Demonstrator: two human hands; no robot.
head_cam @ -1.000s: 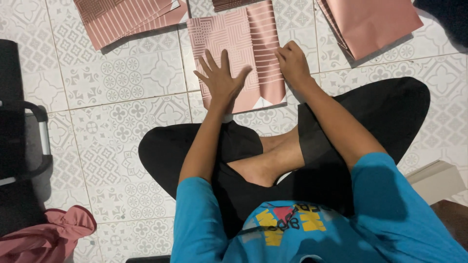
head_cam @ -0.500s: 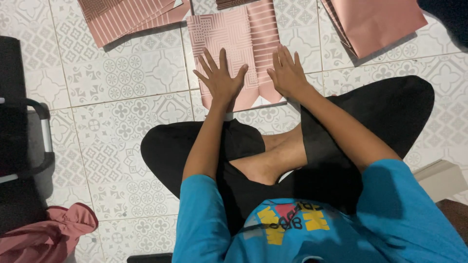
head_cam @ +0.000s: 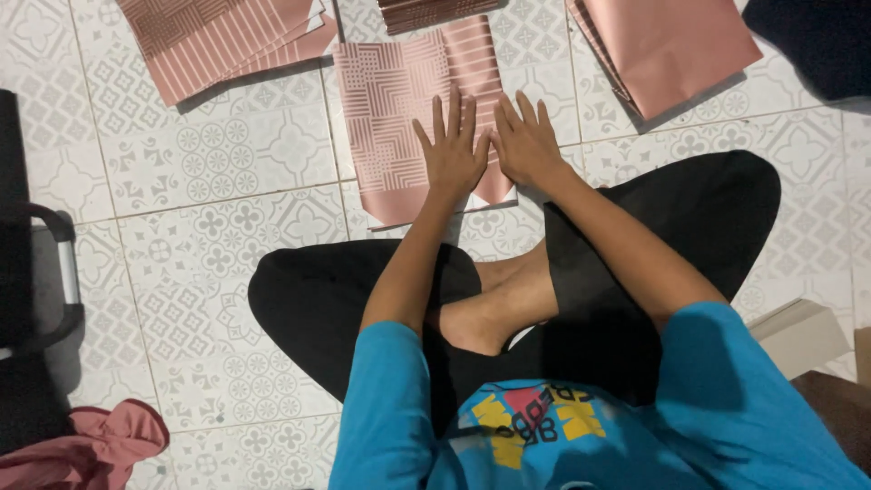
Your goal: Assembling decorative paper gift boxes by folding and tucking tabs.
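Observation:
I sit cross-legged on a patterned tile floor. A pink sheet of paper with geometric line patterns [head_cam: 390,109] lies flat in front of my knees, one side folded over. My left hand [head_cam: 454,154] lies flat on the sheet with fingers spread. My right hand [head_cam: 529,145] presses flat beside it on the folded striped flap, fingers together. The two hands nearly touch. Neither hand grips anything.
A stack of pink striped sheets [head_cam: 218,36] lies at the upper left, plain pink sheets [head_cam: 671,45] at the upper right, a darker striped piece [head_cam: 426,11] at the top. A black bag with a handle [head_cam: 36,272] is at left, a pink cloth [head_cam: 82,449] lower left, a box [head_cam: 798,331] at right.
Both hands have slid up the sheet and moved closer together. The right hand came in from the sheet's right edge to sit beside the left.

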